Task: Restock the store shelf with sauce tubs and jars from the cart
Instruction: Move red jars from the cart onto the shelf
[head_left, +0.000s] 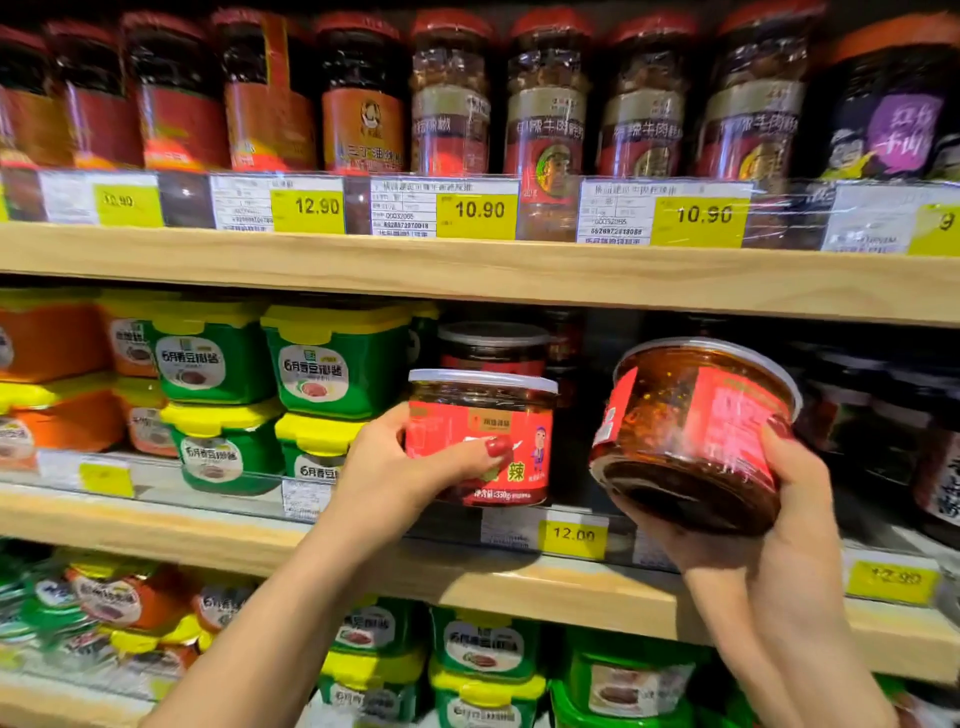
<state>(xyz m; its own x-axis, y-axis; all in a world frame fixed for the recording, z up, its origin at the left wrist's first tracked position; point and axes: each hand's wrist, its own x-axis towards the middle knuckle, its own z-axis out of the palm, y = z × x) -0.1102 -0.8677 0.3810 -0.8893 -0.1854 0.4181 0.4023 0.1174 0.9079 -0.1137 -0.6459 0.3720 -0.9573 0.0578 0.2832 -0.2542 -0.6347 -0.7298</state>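
Observation:
My left hand (400, 467) grips a red-labelled chili sauce jar (483, 415) with a clear lid, held upright at the front of the middle shelf (363, 551). Behind it stands another jar of the same kind (493, 345). My right hand (779, 499) holds a second chili sauce jar (696, 426) from below, tilted with its lid leaning away to the upper right, in front of a dark gap in the same shelf. The cart is out of view.
Green and orange sauce tubs with yellow lids (337, 358) are stacked left of the jars. Dark jars (935, 457) fill the shelf's right end. Tall red-capped jars (545, 93) line the top shelf above yellow price tags (478, 210). More green tubs (483, 649) sit below.

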